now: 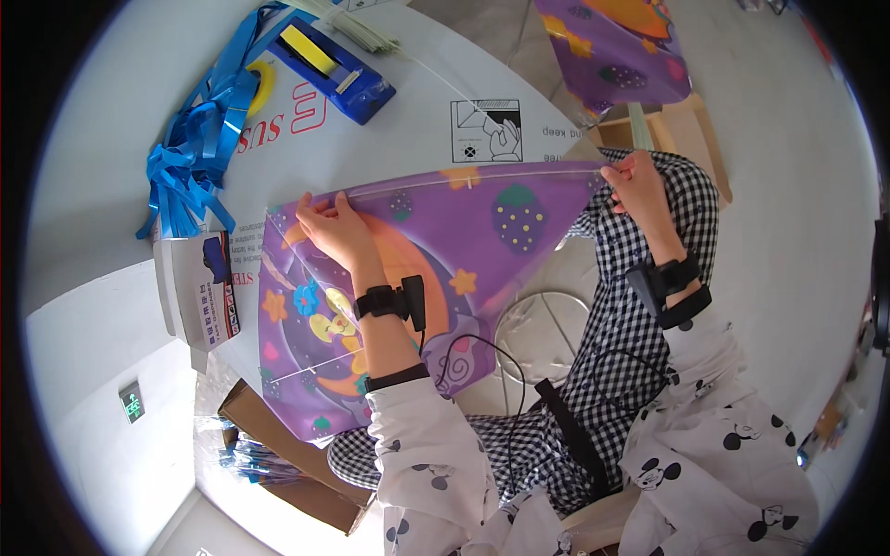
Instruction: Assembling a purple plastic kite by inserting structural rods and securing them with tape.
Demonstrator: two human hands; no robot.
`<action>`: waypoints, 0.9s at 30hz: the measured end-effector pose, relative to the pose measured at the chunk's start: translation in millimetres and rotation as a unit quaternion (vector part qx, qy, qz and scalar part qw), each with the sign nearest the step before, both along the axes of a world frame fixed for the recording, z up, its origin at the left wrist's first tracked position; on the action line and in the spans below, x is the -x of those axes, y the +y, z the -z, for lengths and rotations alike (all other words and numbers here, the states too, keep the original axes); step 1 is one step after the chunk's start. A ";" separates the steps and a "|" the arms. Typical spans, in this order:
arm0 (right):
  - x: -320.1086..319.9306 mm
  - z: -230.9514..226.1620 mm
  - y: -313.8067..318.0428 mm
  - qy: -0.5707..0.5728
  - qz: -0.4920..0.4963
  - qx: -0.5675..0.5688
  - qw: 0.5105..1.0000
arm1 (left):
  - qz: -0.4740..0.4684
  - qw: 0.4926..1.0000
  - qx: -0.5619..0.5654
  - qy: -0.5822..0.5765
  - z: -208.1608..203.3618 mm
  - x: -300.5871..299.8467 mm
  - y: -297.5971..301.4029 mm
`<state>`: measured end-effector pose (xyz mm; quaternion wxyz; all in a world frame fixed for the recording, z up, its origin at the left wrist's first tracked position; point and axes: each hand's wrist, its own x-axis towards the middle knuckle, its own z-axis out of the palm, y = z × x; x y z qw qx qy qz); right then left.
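A purple kite lies partly over the table and partly over my lap, printed with an orange moon, stars, a dark green strawberry and a yellow animal. One thin white rod runs along its far edge, held by a small tab. My left hand grips that edge near the left corner, fingertips bent over it. At the right corner, my right hand pinches the kite's tip between thumb and fingers. The edge is stretched between both hands. Beneath my left forearm, part of the print is hidden.
On the table are a blue tape dispenser, a yellow tape roll, blue ribbons, a bundle of thin rods and a dispenser box. Another purple kite hangs far right. An open cardboard box stands lower left.
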<state>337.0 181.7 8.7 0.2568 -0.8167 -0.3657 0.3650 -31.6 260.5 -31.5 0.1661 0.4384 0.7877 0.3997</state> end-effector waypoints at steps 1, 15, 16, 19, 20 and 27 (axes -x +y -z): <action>-1.2 0.0 -0.7 -0.001 -0.001 -0.002 1.000 | -0.001 1.000 0.010 0.006 1.8 0.2 0.7; 90.1 -42.4 -0.6 0.109 -0.136 -0.186 0.967 | 0.313 0.937 0.001 0.157 -21.0 2.4 -44.1; 122.7 -39.8 4.5 0.244 -0.150 -0.203 0.936 | 0.300 0.942 -0.001 0.152 -15.5 6.2 -47.4; 203.1 -16.5 28.6 0.403 -0.176 -0.234 0.867 | 0.295 0.943 -0.017 0.151 2.1 8.7 -48.4; 225.0 0.0 39.7 0.432 -0.166 -0.262 0.847 | 0.283 0.952 -0.022 0.119 2.9 2.4 -48.1; 294.2 44.4 69.6 0.528 -0.043 -0.152 0.834 | 0.239 0.968 0.008 0.075 0.0 -7.0 -50.4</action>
